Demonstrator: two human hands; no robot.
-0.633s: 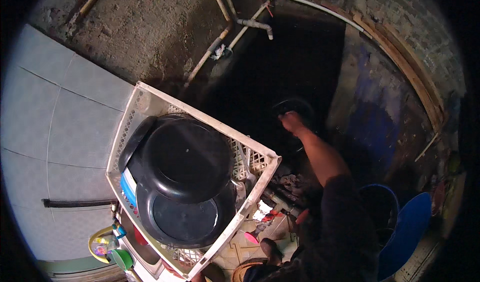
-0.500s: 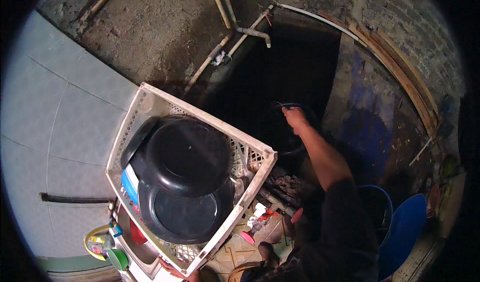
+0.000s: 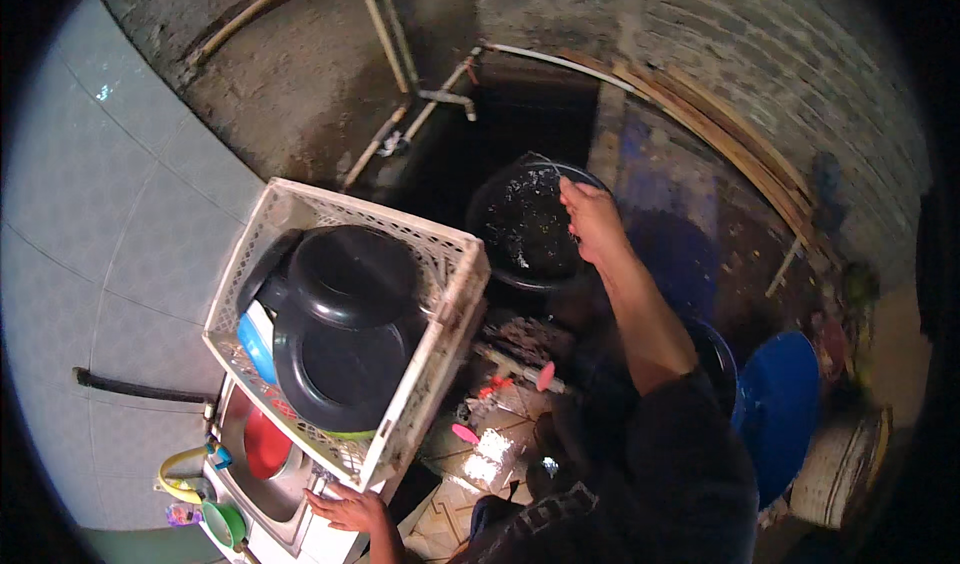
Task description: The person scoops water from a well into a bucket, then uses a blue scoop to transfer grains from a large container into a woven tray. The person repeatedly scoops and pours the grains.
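Note:
My right hand (image 3: 594,217) is closed round the thin wire handle (image 3: 545,161) of a black bucket (image 3: 560,286). Water with bright glints fills the bucket, which I have over the near right part of a dark tank (image 3: 450,154). My left hand (image 3: 347,510) lies with fingers stretched out on the white sink counter (image 3: 322,539), just below the near corner of a white plastic crate (image 3: 378,454). In the crate, black basins (image 3: 360,276) are stacked upside down, with a blue bowl (image 3: 257,352) beside them.
A red basin (image 3: 266,444) sits in the metal sink (image 3: 233,416), near a green bowl (image 3: 224,525) and a yellow hose (image 3: 176,476). To my right stands a blue plastic sheet or lid (image 3: 783,414). Pipes (image 3: 405,134) and wooden planks (image 3: 720,124) border the tank.
The black bucket has come up into clear view, full of water, with my right hand on its handle. My view has shifted, and my left hand now shows more fully on the counter.

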